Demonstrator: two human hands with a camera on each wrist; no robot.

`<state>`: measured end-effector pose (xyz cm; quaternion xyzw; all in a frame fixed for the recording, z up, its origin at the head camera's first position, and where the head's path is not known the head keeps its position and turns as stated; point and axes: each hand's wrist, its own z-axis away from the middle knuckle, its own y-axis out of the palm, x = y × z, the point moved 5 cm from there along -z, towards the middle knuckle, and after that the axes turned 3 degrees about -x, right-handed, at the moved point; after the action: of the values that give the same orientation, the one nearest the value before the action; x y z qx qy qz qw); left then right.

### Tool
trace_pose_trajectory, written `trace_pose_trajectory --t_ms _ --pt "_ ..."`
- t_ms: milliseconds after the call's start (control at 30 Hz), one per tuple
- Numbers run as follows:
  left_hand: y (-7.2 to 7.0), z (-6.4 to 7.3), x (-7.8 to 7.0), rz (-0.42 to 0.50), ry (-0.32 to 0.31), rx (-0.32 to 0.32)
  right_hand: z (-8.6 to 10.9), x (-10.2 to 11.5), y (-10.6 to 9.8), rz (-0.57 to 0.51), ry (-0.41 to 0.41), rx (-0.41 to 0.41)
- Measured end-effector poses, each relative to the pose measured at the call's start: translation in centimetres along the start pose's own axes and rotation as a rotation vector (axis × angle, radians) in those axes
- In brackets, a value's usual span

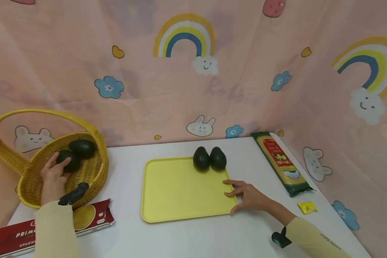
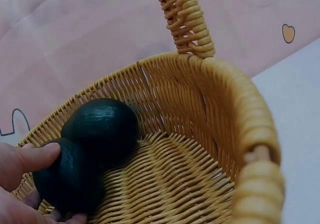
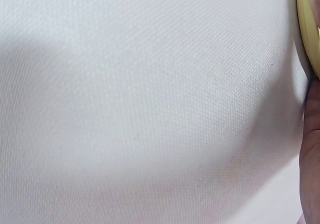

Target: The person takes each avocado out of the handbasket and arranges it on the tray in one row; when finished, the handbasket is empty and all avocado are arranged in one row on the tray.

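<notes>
My left hand reaches into the yellow wicker basket and holds a dark green avocado, thumb over its top and fingers low at its side. Against it lies a second avocado inside the basket. At the right edge of the yellow tray, my right hand grips the rim, fingers reaching over it and the thumb against the outer edge near the front corner. Two more avocados, a left one and a right one, sit side by side at the tray's back right corner.
Red packs marked spaghetti, one at the left edge and one in front of the basket, lie near my left sleeve. A long green and red packet lies at the right, with a small yellow packet nearer. Patterned cloth hangs behind.
</notes>
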<state>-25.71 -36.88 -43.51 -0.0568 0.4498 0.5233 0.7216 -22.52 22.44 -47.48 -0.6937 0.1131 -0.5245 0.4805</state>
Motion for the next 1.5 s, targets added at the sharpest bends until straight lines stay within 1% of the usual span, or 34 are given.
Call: trace_pose_trajectory --t_ms 67,100,267,300,400,500,633,733,767,833,967,1000,1067,1100,1167,1233,1300,1400,1467,1500 --pt "-0.1 0.0 0.0 0.053 -0.016 0.017 0.0 0.1 0.0 -0.002 -0.002 0.001" --pt "-0.1 0.0 -0.1 0.050 -0.017 0.027 0.0 0.1 0.0 -0.004 -0.003 0.002" --pt "-0.1 0.0 -0.3 -0.028 -0.013 0.077 -0.1 0.4 0.0 -0.008 -0.013 -0.001" --pt "-0.2 0.0 -0.3 -0.050 -0.006 0.080 -0.1 0.5 -0.1 -0.004 -0.017 -0.003" --pt "-0.4 0.2 -0.3 -0.072 0.012 0.076 -0.2 0.6 -0.1 0.001 -0.025 -0.005" --pt "-0.7 0.4 -0.3 -0.061 0.025 0.067 -0.2 0.6 0.1 0.006 -0.024 0.005" --pt "-0.7 0.6 -0.2 -0.034 0.018 0.085 -0.2 0.5 0.1 0.012 -0.020 0.010" --pt "-0.6 0.4 -0.2 -0.040 0.009 0.100 -0.2 0.4 0.0 0.010 -0.025 0.004" --pt "-0.6 0.0 -0.2 -0.051 0.013 0.104 -0.2 0.3 0.0 0.007 -0.025 0.003" --pt "-0.6 -0.4 -0.2 -0.087 0.016 0.106 -0.2 0.3 -0.1 0.001 -0.023 0.004" --pt "-1.6 -5.6 0.3 -0.094 0.072 0.217 -0.2 0.4 -0.1 -0.010 -0.019 0.002" --pt "-1.9 -6.5 0.4 -0.106 0.079 0.248 -0.2 0.5 -0.2 -0.010 -0.019 0.002" --pt "-2.7 -8.9 0.7 -0.090 0.113 0.309 -0.2 0.5 -0.2 -0.007 -0.024 0.002" --pt "-2.8 -9.0 0.7 -0.104 0.129 0.319 -0.2 0.5 -0.2 -0.004 -0.027 0.002" --pt "-3.1 -8.6 0.7 -0.131 0.157 0.341 -0.3 0.5 -0.2 0.004 -0.032 0.002" --pt "-3.2 -7.4 0.6 -0.170 0.189 0.351 -0.3 0.5 -0.2 0.001 -0.032 0.003" --pt "-2.9 -5.1 0.5 -0.212 0.199 0.365 -0.3 0.4 -0.2 -0.001 -0.030 0.005" --pt "-2.2 -0.4 0.2 -0.246 0.190 0.400 -0.3 0.4 -0.2 -0.010 -0.024 0.005" --pt "-1.7 2.3 0.1 -0.219 0.172 0.432 -0.3 0.4 -0.1 -0.009 -0.017 0.004" --pt "-1.6 3.3 0.0 -0.202 0.167 0.456 -0.3 0.3 -0.1 -0.008 -0.015 0.003"
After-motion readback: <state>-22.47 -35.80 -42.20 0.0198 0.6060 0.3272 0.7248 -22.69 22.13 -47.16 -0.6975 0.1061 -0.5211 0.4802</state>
